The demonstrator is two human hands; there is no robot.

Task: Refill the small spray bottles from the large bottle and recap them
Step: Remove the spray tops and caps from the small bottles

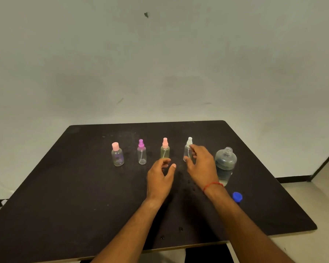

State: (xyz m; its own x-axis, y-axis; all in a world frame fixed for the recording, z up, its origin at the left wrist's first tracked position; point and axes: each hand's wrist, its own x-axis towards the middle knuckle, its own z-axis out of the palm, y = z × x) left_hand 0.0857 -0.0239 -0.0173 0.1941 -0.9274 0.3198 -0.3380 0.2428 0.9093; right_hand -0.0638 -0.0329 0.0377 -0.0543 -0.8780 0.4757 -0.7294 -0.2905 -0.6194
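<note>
Bottles [188,151], small, light and easily tipped, stand mid-frame on our table [65,186]; our right hand [201,164] spreads fingers beside the white-capped one's body, left hand [160,177] loosely open.

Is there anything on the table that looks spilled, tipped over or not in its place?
Nothing is tipped. The large bottle stands open, its blue cap lying apart on the table. Small dark spots near the hands may be droplets.

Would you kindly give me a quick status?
Both hands open, right hand at white-capped spray bottle, left hand empty. Large bottle uncapped. Nothing blocking.
</note>
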